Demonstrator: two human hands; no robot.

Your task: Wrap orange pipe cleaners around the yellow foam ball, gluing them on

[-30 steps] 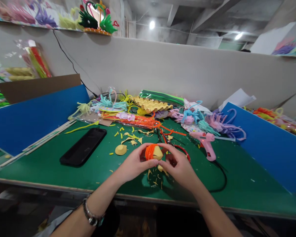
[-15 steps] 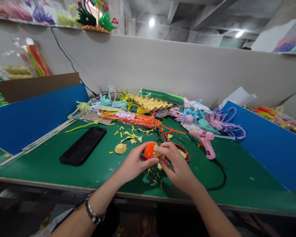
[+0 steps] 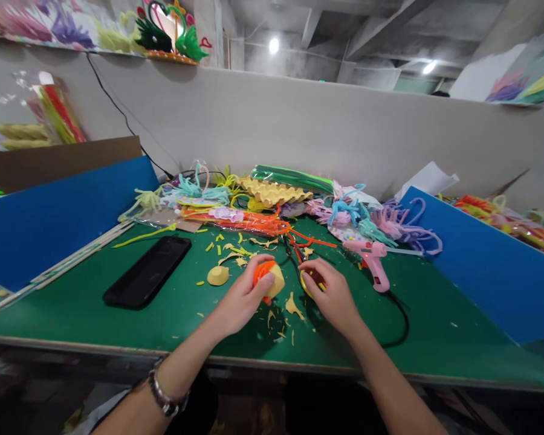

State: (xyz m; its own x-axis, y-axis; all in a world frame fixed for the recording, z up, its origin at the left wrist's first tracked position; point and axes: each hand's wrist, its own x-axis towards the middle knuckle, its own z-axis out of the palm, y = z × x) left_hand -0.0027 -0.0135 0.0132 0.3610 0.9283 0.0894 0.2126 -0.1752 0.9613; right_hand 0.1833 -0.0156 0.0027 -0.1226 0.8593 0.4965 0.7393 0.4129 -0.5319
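Note:
My left hand (image 3: 247,293) is closed around a pale yellow egg-carton cup (image 3: 277,281) wrapped in bright orange chenille stem (image 3: 262,275). The cup's pale face is turned to the right, and my thumb presses on the orange wrap. To its right, my right hand (image 3: 330,290) has its fingers bent around the handle of a pair of scissors (image 3: 305,285), whose handle is mostly hidden by the hand. Another egg-carton cup (image 3: 218,275) sits on the table left of my left hand. Torn carton scraps (image 3: 294,306) lie between and below the hands.
A black phone (image 3: 148,272) lies at left and a pink glue gun (image 3: 373,261) with a black cord at right. Bagged orange stems (image 3: 245,222), an egg carton (image 3: 274,191) and pastel chenille bundles line the back. Blue boards (image 3: 476,266) flank the green table.
My right hand has let go of the orange-wrapped cup and moved right to the scissors. The left hand keeps the cup, shifted slightly left and turned so more of its pale face shows.

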